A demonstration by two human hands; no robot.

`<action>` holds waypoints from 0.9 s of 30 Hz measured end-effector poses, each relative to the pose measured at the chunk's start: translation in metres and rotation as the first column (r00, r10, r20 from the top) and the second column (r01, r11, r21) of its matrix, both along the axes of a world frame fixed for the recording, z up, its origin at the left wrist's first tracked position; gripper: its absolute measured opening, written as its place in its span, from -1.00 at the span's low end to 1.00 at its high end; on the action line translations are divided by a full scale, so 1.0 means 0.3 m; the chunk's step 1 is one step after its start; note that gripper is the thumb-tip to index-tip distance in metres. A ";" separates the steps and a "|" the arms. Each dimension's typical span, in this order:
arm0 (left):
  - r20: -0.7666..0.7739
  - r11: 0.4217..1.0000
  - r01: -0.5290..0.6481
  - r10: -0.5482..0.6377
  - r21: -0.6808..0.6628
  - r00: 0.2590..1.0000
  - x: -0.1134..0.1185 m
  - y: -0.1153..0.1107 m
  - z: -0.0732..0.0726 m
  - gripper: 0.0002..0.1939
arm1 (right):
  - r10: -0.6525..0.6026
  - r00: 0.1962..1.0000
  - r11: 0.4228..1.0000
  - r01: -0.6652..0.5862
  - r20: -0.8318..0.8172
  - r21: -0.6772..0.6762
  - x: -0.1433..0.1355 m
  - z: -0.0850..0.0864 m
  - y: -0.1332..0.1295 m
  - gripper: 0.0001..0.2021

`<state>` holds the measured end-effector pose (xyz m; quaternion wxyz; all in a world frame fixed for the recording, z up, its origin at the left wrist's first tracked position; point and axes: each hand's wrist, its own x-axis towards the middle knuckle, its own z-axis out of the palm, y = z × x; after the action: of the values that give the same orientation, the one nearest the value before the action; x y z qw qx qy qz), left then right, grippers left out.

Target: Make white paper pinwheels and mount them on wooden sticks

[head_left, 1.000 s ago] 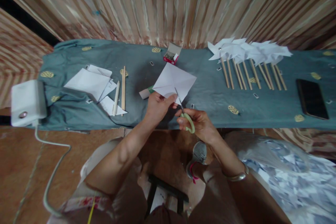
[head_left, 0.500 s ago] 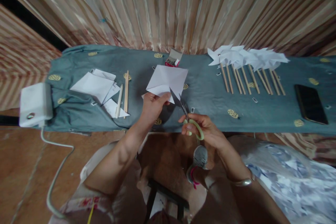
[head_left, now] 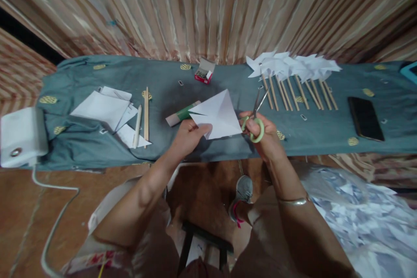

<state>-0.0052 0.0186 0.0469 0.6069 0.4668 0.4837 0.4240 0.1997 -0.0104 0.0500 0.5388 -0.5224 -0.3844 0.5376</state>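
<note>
A white paper square point(head_left: 216, 115) with a slit at its left corner is pinched in my left hand point(head_left: 190, 137) above the cloth-covered table. Green-handled scissors point(head_left: 257, 128) are in my right hand point(head_left: 260, 132), their blades parted and pointing up, away from the paper's slit. The right fingers are close to the paper's right corner; whether they touch it I cannot tell. Beneath the paper lies a green and white tube or box point(head_left: 182, 114), partly covered. Behind it stands an open red box point(head_left: 204, 71) of small metal pieces.
Left on the cloth point(head_left: 163, 147) are white papers point(head_left: 100, 108), a white pen-like stick point(head_left: 137, 126), wooden sticks point(head_left: 146, 117) and a white corded device point(head_left: 23, 137). Paper pinwheels point(head_left: 293, 67) on sticks lie at the back right, near a black phone point(head_left: 365, 118). A bag of white paper pieces point(head_left: 368, 217) sits lower right.
The paper has turned in my left hand. My right hand has moved up and right, and the scissors have swung from the paper's near edge to point upward. The view has shifted.
</note>
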 end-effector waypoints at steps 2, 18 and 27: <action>-0.019 0.997 0.069 -0.069 -0.035 0.997 0.009 -0.007 -0.003 -0.87 | -0.012 1.000 1.000 0.011 0.022 0.014 -0.004 0.005 0.010 -0.56; -0.096 0.994 0.109 -0.110 -0.012 0.989 0.037 -0.028 -0.020 -0.82 | -0.146 0.988 0.989 0.145 -0.043 -0.029 -0.033 -0.009 0.035 -0.52; -0.148 0.995 0.048 -0.036 0.084 0.988 0.018 -0.013 -0.002 -0.83 | -0.249 0.966 0.968 0.249 -0.072 -0.011 -0.030 -0.006 0.053 -0.62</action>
<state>0.0001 0.0148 0.0465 0.5575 0.5329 0.4980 0.3964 0.1907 0.0056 0.0483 0.6152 -0.5471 -0.2955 0.4847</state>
